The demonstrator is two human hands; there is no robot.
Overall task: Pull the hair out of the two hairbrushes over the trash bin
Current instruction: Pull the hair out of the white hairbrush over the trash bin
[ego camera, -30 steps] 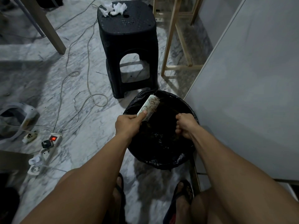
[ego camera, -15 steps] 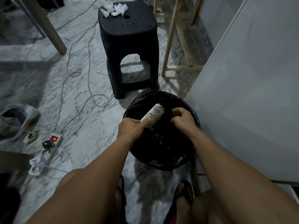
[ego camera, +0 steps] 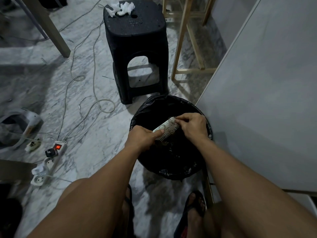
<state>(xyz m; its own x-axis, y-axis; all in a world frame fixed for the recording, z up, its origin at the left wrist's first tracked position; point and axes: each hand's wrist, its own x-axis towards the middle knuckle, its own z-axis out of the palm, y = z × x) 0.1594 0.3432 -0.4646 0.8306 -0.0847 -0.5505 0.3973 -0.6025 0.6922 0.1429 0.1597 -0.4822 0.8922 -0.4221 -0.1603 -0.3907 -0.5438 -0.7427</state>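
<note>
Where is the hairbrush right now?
In the head view, the hairbrush is low and just right of centre, held over the black-lined trash bin. The left hand grips its near end while the right hand pinches at its far end.

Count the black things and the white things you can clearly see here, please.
Black: 2, the black plastic stool and the black-lined round trash bin.
White: 3, the white bristled hairbrush, crumpled white tissues, white power strip.
Total: 5
</note>
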